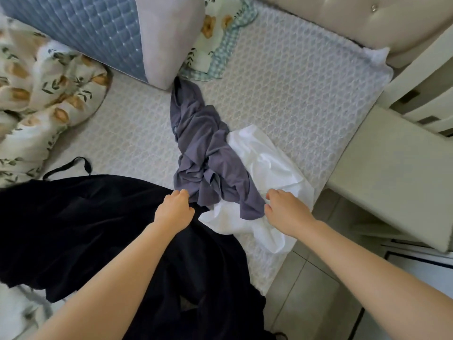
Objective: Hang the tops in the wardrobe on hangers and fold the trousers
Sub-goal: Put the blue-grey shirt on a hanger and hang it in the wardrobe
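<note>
We take up the crumpled grey garment [206, 153] from the middle of the bed [294, 82].

Our right hand [288, 213] pinches the garment's near right corner, its fingers curled round the cloth. Our left hand [175, 209] is curled at the near left edge with its fingertips tucked under, so we cannot tell whether it has any fabric. The garment lies twisted, partly over a white garment [269, 163] and beside a black garment [73, 229]. Bunched as it is, we cannot tell whether it is a top or trousers. To do this well, we judge that each hand should catch only the grey cloth. We would then lift it clear of the white one beneath, shake it open and find the hem or waistband before choosing hanger or fold.
</note>
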`<control>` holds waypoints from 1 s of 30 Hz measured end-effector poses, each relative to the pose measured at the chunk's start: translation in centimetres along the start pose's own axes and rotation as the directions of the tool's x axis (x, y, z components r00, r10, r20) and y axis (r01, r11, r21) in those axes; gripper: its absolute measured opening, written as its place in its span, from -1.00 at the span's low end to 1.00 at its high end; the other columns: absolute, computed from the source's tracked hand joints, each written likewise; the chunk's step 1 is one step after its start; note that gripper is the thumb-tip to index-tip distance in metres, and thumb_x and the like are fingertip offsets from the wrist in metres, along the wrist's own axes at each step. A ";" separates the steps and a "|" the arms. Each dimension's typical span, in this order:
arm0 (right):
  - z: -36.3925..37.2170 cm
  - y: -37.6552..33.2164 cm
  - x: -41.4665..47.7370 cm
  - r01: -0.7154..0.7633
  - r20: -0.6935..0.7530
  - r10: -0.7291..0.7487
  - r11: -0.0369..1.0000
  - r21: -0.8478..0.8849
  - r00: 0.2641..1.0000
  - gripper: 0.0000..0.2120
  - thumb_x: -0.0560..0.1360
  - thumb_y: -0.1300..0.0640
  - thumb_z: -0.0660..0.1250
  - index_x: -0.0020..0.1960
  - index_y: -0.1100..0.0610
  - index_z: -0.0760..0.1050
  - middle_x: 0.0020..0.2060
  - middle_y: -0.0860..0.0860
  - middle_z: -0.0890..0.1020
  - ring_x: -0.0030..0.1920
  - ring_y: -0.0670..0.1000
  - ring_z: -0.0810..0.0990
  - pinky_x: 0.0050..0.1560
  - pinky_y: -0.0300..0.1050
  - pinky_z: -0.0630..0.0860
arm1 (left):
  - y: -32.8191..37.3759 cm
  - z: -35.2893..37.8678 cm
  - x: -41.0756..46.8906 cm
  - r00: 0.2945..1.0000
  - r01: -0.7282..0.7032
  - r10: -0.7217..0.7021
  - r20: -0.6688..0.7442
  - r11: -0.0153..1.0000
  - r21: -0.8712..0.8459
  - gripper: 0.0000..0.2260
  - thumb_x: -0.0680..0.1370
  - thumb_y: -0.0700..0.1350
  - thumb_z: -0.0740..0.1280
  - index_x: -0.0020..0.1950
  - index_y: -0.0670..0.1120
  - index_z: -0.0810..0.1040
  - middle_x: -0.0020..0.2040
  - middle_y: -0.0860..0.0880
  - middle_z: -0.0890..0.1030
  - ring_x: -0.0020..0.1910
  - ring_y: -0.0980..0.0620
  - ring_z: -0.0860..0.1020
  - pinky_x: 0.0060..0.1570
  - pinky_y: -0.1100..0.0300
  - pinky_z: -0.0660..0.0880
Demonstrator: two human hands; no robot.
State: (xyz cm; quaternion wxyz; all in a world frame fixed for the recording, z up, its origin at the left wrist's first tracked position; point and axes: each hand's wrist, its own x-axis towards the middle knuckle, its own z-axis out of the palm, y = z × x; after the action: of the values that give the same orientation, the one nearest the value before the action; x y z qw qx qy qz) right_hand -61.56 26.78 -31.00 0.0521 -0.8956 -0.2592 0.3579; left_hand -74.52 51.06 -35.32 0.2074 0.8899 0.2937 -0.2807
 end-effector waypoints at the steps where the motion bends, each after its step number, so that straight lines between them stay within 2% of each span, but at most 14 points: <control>1: 0.5 -0.3 1.4 -0.005 0.014 0.004 1.000 0.017 1.000 -0.77 0.64 0.07 0.12 0.19 0.20 0.39 0.13 0.12 0.51 0.12 0.15 0.48 -0.03 -0.02 0.45 | -0.3 0.3 1.3 1.000 0.010 -0.010 0.004 1.000 -0.014 -0.78 0.55 -0.16 0.26 0.17 -0.18 0.40 0.12 -0.12 0.47 0.09 -0.16 0.44 0.04 -0.08 0.51; 6: 2.4 -2.1 7.9 -0.047 0.054 0.039 0.985 0.166 0.998 -0.76 0.60 0.11 0.16 0.18 0.24 0.38 0.13 0.17 0.49 0.15 0.22 0.49 0.04 0.00 0.44 | -1.8 0.8 8.2 1.000 0.004 -0.006 -0.019 0.995 -0.101 -0.61 0.56 -0.18 0.26 0.38 -0.18 0.36 0.32 -0.18 0.41 0.24 -0.24 0.43 0.14 -0.07 0.45; 8: 2.9 -3.1 9.7 -0.032 0.053 0.024 0.989 0.143 0.998 -0.65 0.62 0.10 0.16 0.34 0.24 0.29 0.27 0.18 0.42 0.26 0.23 0.42 0.17 0.04 0.42 | -2.1 0.6 10.7 0.998 -0.004 -0.005 -0.069 0.992 -0.127 -0.54 0.57 -0.18 0.26 0.46 -0.18 0.29 0.39 -0.20 0.36 0.28 -0.27 0.41 0.21 -0.09 0.42; 10: 3.4 -3.9 11.1 -0.004 0.026 0.002 0.999 0.049 1.000 -0.49 0.63 0.07 0.15 0.49 0.23 0.09 0.41 0.17 0.28 0.32 0.22 0.35 0.23 0.04 0.39 | -2.2 0.3 12.7 0.991 -0.026 0.005 -0.132 0.987 -0.158 -0.45 0.58 -0.13 0.30 0.53 -0.17 0.19 0.46 -0.20 0.29 0.34 -0.28 0.38 0.26 -0.11 0.39; 13: 4.5 -4.6 12.8 -0.036 0.001 0.036 0.999 0.030 0.999 -0.33 0.63 0.05 0.19 0.55 0.25 -0.10 0.46 0.19 0.21 0.34 0.23 0.33 0.21 0.02 0.36 | -1.5 -0.2 14.3 0.987 -0.092 0.064 -0.147 0.977 -0.194 -0.27 0.58 -0.05 0.36 0.62 -0.09 0.00 0.59 -0.13 0.11 0.50 -0.22 0.22 0.42 -0.06 0.27; 15: 5.4 -4.7 13.5 -0.091 -0.022 0.092 0.994 0.055 0.996 -0.33 0.62 0.02 0.21 0.53 0.28 -0.05 0.42 0.20 0.29 0.31 0.23 0.35 0.18 0.04 0.37 | -0.7 -0.2 15.0 0.984 -0.153 0.136 -0.118 0.977 -0.148 -0.29 0.57 -0.04 0.38 0.61 -0.06 0.06 0.60 -0.11 0.10 0.52 -0.19 0.18 0.45 -0.04 0.23; 17: 6.3 -4.8 14.0 -0.120 -0.052 0.121 0.992 0.028 0.991 -0.40 0.60 -0.01 0.24 0.46 0.29 0.08 0.36 0.18 0.36 0.29 0.22 0.36 0.16 0.02 0.38 | -0.1 0.3 15.6 0.978 -0.183 0.177 -0.108 0.982 -0.052 -0.45 0.58 -0.06 0.36 0.52 -0.12 0.27 0.53 -0.12 0.25 0.46 -0.20 0.29 0.37 -0.02 0.32; 19: 7.0 -5.0 14.3 -0.112 -0.024 0.111 0.994 -0.007 0.993 -0.47 0.59 -0.01 0.27 0.38 0.28 0.18 0.30 0.17 0.42 0.27 0.20 0.37 0.12 -0.02 0.39 | 0.0 0.8 15.9 0.969 -0.198 0.193 -0.152 0.980 -0.017 -0.68 0.60 -0.13 0.31 0.33 -0.18 0.46 0.34 -0.15 0.46 0.27 -0.21 0.44 0.09 0.02 0.42; 21: 7.3 -5.2 14.3 -0.093 0.011 0.093 0.996 -0.020 0.996 -0.62 0.58 0.11 0.26 0.30 0.25 0.27 0.22 0.16 0.48 0.25 0.19 0.39 0.07 -0.04 0.39 | -0.3 1.1 15.9 0.960 -0.204 0.179 -0.213 0.974 -0.102 -0.82 0.60 -0.20 0.27 0.15 -0.22 0.56 0.11 -0.17 0.57 0.09 -0.22 0.52 -0.08 0.08 0.39; 23: 7.1 -5.3 14.2 -0.089 -0.011 0.089 0.996 0.011 0.996 -0.74 0.57 0.24 0.20 0.25 0.19 0.36 0.13 0.14 0.53 0.19 0.18 0.43 0.05 -0.04 0.41 | -1.0 0.9 15.5 0.962 -0.181 0.120 -0.247 0.953 -0.244 -0.86 0.59 -0.23 0.28 0.05 -0.23 0.60 -0.09 -0.16 0.60 -0.04 -0.20 0.53 -0.13 0.10 0.39; 24: 6.8 -5.3 14.0 -0.097 -0.030 0.100 0.992 0.080 0.995 -0.76 0.56 0.27 0.18 0.22 0.17 0.42 0.09 0.14 0.55 0.15 0.18 0.47 0.05 -0.03 0.44 | -1.2 0.8 15.1 0.962 -0.160 0.077 -0.262 0.936 -0.312 -0.88 0.59 -0.23 0.29 0.02 -0.21 0.61 -0.15 -0.14 0.60 -0.08 -0.17 0.53 -0.14 0.11 0.38; 26: 6.1 -5.1 13.5 -0.088 -0.062 0.109 0.957 0.276 0.992 -0.85 0.57 0.27 0.13 -0.01 0.13 0.47 -0.08 0.12 0.55 -0.02 0.18 0.52 -0.07 -0.01 0.47 | -1.4 0.3 14.1 0.954 -0.134 -0.005 -0.300 0.888 -0.439 -0.88 0.57 -0.23 0.30 0.01 -0.16 0.63 -0.13 -0.10 0.62 -0.09 -0.10 0.53 -0.12 0.12 0.39; 28: 5.2 -5.2 13.0 -0.038 -0.121 0.096 0.911 0.411 0.988 -0.76 0.58 0.24 0.12 -0.27 0.11 0.31 -0.24 0.08 0.45 -0.19 0.13 0.43 -0.21 -0.05 0.35 | -1.3 -0.5 12.5 0.951 -0.133 -0.049 -0.305 0.825 -0.549 -0.85 0.57 -0.25 0.31 0.05 -0.14 0.66 -0.02 -0.04 0.64 -0.03 -0.05 0.55 -0.02 0.09 0.46; 30: 3.8 -5.6 11.9 -0.002 -0.163 0.097 0.864 0.504 0.982 -0.65 0.60 0.19 0.13 -0.35 0.06 0.21 -0.24 0.06 0.37 -0.23 0.08 0.36 -0.24 -0.12 0.27 | -1.0 -1.4 11.0 0.948 -0.152 -0.070 -0.310 0.757 -0.636 -0.81 0.57 -0.24 0.32 0.12 -0.10 0.66 0.11 0.11 0.62 0.10 0.08 0.55 0.11 0.22 0.45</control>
State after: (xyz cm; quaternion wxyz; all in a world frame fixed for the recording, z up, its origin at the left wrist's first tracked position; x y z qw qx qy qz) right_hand -59.22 37.18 -39.54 0.2972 -0.8866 -0.1283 0.3304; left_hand -67.26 57.00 -41.29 0.4609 0.8009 0.3822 -0.0106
